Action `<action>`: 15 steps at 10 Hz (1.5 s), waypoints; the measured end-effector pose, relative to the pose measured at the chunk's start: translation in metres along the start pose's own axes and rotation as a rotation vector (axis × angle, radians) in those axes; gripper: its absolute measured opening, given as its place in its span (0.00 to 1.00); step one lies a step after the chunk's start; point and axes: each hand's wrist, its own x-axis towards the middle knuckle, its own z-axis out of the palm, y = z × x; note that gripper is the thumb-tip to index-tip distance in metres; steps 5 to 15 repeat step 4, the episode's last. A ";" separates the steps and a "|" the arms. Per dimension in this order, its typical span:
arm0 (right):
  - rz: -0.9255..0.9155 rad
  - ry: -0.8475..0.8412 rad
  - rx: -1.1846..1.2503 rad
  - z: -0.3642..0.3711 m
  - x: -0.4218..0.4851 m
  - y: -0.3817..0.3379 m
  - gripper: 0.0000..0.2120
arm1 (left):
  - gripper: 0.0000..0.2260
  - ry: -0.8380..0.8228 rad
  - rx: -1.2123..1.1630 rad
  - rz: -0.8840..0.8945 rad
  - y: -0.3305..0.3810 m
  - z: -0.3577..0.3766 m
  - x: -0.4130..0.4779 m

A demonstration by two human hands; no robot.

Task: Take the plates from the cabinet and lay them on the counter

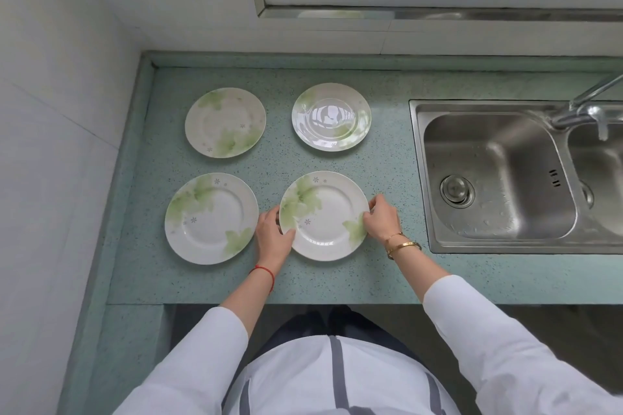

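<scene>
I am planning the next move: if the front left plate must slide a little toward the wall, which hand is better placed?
Probably the left hand: it lies between the two front plates, right beside the front left plate. The right hand is across the front right plate.

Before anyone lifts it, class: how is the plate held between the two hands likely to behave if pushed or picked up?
The near right plate looks glazed and stiff, so it would probably keep its shape, though it may chip if knocked. It lies flat on the smooth counter, so a push would likely slide it, not tip it. The left hand and right hand grip opposite rims, which suits a slick surface.

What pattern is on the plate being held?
White plate with green leaves and tiny flowers, head view.
</scene>
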 end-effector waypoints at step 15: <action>-0.037 0.133 0.015 -0.003 -0.012 0.009 0.12 | 0.33 -0.078 0.003 -0.029 -0.007 -0.012 -0.001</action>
